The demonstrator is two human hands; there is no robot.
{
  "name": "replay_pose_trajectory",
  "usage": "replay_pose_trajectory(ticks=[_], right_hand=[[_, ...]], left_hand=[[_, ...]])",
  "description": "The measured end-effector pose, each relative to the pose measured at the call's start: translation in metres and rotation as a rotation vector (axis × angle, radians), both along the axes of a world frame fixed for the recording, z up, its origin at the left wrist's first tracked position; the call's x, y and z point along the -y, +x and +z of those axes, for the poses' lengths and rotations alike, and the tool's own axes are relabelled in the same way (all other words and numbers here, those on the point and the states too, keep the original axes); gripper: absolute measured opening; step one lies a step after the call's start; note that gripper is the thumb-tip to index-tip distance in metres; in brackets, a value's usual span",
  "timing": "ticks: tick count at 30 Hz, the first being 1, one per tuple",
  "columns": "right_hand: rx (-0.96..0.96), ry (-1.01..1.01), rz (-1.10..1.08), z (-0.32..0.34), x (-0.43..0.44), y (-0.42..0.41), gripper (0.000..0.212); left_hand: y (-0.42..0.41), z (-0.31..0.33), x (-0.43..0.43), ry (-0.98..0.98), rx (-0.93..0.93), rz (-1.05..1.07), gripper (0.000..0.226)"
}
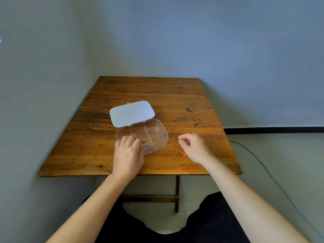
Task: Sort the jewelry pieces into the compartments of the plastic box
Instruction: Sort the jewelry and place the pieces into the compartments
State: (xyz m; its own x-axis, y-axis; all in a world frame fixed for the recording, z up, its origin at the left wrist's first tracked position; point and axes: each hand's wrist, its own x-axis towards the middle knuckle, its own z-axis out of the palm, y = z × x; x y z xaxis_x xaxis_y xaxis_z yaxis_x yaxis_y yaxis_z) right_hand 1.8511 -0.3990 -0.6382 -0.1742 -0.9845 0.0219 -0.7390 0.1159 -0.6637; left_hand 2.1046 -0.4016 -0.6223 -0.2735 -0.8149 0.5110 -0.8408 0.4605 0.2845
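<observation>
A clear plastic box [160,135] with inner dividers sits on the wooden table [122,92], its pale lid [131,113] open and tipped back. Small silvery jewelry pieces [144,146] lie in its left compartments. My left hand [128,155] rests on the box's near left corner, fingers curled over the rim. A gold chain with a red bead [176,153] lies on the table to the right of the box. My right hand [194,148] hovers just right of the chain, fingers loosely curled and apart, nothing visible in them.
The table stands in a corner, with walls at the left and back. A cable [268,174] runs along the floor at the right. My dark-clothed legs [210,216] are under the table's near edge.
</observation>
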Motion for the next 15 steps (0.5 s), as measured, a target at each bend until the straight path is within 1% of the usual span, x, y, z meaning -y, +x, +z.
replay_pose_trajectory(ticks=[3,5,8,10,13,15], right_hand=[[-0.147,0.096,0.066,-0.016,-0.012,-0.002,0.048],[-0.226,0.074,0.094,-0.022,-0.018,-0.002,0.058],[-0.197,0.021,0.099,-0.028,-0.028,-0.007,0.062],[-0.183,-0.011,0.099,-0.032,-0.035,-0.015,0.054],[-0.159,-0.075,0.094,-0.029,-0.040,-0.025,0.030],[-0.132,-0.063,0.103,-0.024,-0.038,-0.028,0.019]], left_hand=[[-0.018,-0.005,-0.007,-0.030,0.061,-0.227,0.017],[-0.027,-0.012,-0.010,-0.010,0.107,-0.350,0.018],[-0.035,-0.024,-0.015,0.075,0.134,-0.412,0.022],[-0.037,-0.031,-0.017,0.111,0.115,-0.410,0.022],[-0.040,-0.035,-0.017,0.126,0.078,-0.388,0.021],[-0.040,-0.036,-0.016,0.140,0.081,-0.380,0.020]])
